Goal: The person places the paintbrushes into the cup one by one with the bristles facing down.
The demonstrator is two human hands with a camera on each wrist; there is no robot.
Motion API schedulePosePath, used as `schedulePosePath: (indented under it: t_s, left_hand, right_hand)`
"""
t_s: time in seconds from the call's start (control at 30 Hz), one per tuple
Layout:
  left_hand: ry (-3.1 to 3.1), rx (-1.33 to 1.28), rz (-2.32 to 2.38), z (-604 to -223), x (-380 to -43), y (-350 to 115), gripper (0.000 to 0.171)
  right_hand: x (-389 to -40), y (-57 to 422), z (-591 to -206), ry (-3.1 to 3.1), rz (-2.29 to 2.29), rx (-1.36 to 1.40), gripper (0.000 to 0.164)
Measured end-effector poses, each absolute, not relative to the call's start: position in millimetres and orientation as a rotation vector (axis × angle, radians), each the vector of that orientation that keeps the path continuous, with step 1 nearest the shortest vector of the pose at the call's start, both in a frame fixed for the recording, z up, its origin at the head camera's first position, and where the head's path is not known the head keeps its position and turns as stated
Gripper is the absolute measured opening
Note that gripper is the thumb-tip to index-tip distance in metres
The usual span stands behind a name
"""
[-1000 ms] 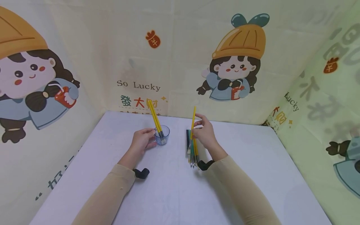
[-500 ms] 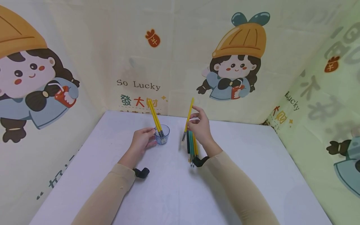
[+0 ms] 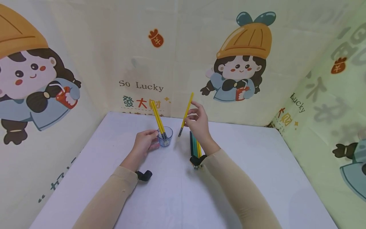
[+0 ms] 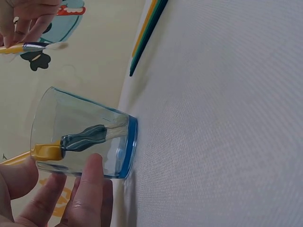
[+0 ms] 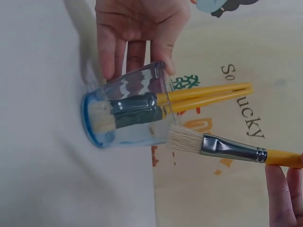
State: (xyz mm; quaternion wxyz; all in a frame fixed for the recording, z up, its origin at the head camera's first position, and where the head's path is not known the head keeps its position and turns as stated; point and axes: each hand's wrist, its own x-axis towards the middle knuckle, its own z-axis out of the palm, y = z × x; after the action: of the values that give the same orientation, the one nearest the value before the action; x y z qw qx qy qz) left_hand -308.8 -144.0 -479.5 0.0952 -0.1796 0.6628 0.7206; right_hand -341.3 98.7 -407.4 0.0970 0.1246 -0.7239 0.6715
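My left hand (image 3: 145,142) holds a clear, blue-tinted cup (image 3: 168,141) upright on the table, thumb at its rim and fingers along its side. Two yellow-handled paintbrushes (image 3: 158,117) lean in it, bristles down, as the right wrist view shows. To the right of the cup, my right hand (image 3: 199,122) pinches another yellow paintbrush (image 3: 187,109) by its handle, raised and tilted, bristles lowest. In the right wrist view its pale flat bristles (image 5: 185,139) appear close to the cup's mouth; whether they touch it I cannot tell.
Several paintbrushes with black, green and yellow handles (image 3: 195,144) lie side by side on the white table (image 3: 160,197), below my right hand. My right wrist's black mount (image 3: 197,160) hides part of them. A printed cloth (image 3: 183,63) hangs behind the table.
My right hand has lifted the yellow paintbrush off the pile and carried it left and up toward the cup. My left hand and the cup have stayed in place.
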Motion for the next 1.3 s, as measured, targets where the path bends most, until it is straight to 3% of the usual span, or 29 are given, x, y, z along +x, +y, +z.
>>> schedulePosePath:
  t_s: [0.63,1.3]
  left_hand:
    - [1.963,-0.492,2.163,-481,-310,-144,0.038]
    - [1.964,-0.492,2.154,-483,-311,-146,0.038]
  right_hand:
    - [-352,62,-401,-2.08,2.02,0.381,0.074]
    - [-363,51,-440,-2.326,1.804,0.464,0.074]
